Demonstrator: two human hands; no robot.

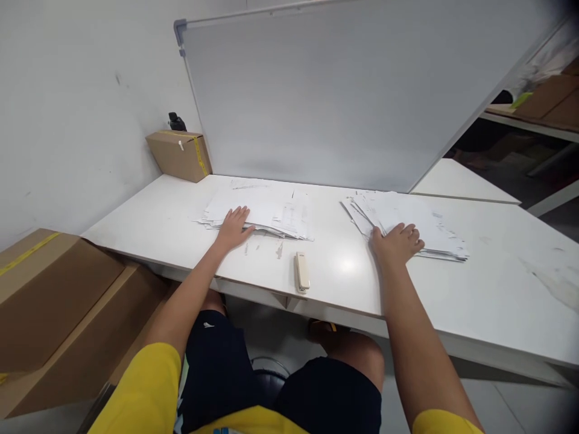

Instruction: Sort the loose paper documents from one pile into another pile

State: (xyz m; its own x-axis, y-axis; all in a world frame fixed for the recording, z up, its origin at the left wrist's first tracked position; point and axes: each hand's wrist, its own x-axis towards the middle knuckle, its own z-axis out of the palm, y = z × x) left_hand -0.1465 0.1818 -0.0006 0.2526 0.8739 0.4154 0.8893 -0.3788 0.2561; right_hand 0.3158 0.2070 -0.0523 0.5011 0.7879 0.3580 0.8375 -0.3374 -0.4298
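Observation:
My left hand [234, 228] rests with its fingers stretched out on the near edge of a loose stack of white papers [271, 208]. On the right, my right hand [397, 242] lies with fingers spread over the near side of a second paper stack [420, 220]. Both stacks have uneven edges, and some sheets of the right one fan out to the left. A cream stapler [301, 272] sits between my hands, close to the front edge of the white table [344, 283]. Neither hand touches it.
A whiteboard [307, 96] stands along the table's back. A taped cardboard box [178, 155] is at the back left corner, with a black object [177, 122] behind it. Larger cardboard boxes [58, 301] stand at the left. Shelving [534, 122] holds boxes at the far right.

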